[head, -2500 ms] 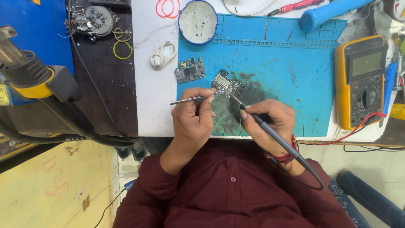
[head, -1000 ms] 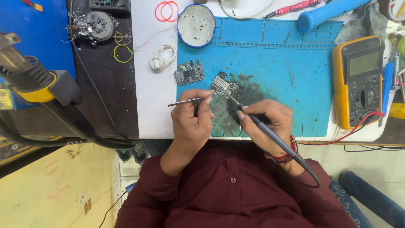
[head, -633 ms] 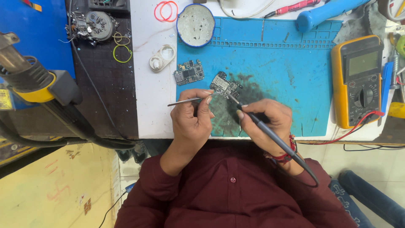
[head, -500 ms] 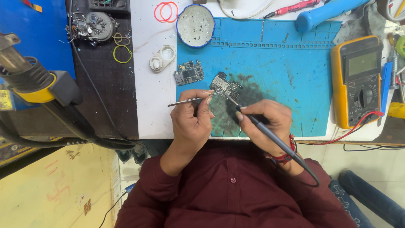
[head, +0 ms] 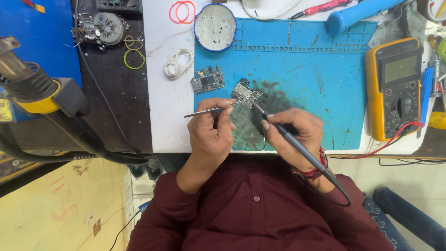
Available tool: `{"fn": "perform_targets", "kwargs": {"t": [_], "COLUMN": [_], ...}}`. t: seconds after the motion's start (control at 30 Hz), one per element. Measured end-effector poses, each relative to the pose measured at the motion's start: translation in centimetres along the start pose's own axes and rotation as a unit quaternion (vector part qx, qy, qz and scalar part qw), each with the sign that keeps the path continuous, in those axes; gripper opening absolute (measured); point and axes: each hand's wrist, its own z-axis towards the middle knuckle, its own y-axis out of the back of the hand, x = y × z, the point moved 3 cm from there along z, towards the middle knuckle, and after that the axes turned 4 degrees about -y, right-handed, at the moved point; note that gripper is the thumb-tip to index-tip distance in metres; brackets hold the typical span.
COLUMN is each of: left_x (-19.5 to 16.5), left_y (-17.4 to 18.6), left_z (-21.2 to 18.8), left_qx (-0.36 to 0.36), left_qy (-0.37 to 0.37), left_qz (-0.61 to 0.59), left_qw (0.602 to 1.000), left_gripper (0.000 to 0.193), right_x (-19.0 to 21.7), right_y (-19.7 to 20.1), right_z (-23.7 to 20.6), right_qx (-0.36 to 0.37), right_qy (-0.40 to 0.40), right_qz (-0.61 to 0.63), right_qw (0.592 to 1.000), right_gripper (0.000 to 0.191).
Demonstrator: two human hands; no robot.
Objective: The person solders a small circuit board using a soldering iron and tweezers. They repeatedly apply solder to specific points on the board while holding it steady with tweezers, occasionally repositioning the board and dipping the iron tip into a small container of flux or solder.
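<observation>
A small circuit board lies on the blue work mat, on a dark stained patch. My left hand is closed around thin metal tweezers, whose tips rest at the board's near edge. My right hand grips a grey soldering iron like a pen, its tip touching the board. The iron's cable runs back over my right wrist. A second circuit board sits just left of the first, at the mat's edge.
A yellow multimeter with a red lead stands at the right. A round blue-rimmed tin is at the mat's top left. A hot-air gun with a thick hose sits far left. Rubber bands, a blue-handled tool and a white ring-shaped part lie nearby.
Both hands hold almost the same pose over the board. The soldering iron tip has shifted only slightly on it.
</observation>
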Motion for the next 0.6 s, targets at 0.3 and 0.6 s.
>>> {"fn": "perform_targets", "kwargs": {"t": [0.3,0.6], "left_x": [0.0,0.01], "left_y": [-0.02,0.04], "left_z": [-0.01,0.02], "left_qx": [-0.001,-0.001], "left_qy": [0.001,0.0], "left_qz": [0.001,0.009], "left_qw": [1.0,1.0], "left_gripper": [0.013,0.013], "right_x": [-0.14,-0.29], "right_y": [-0.05,-0.07], "right_z": [-0.01,-0.03], "right_qx": [0.0,0.001], "right_qy": [-0.012,-0.016], "right_qz": [-0.007,-0.001], "right_qw": [1.0,1.0], "right_gripper": [0.013,0.013]}}
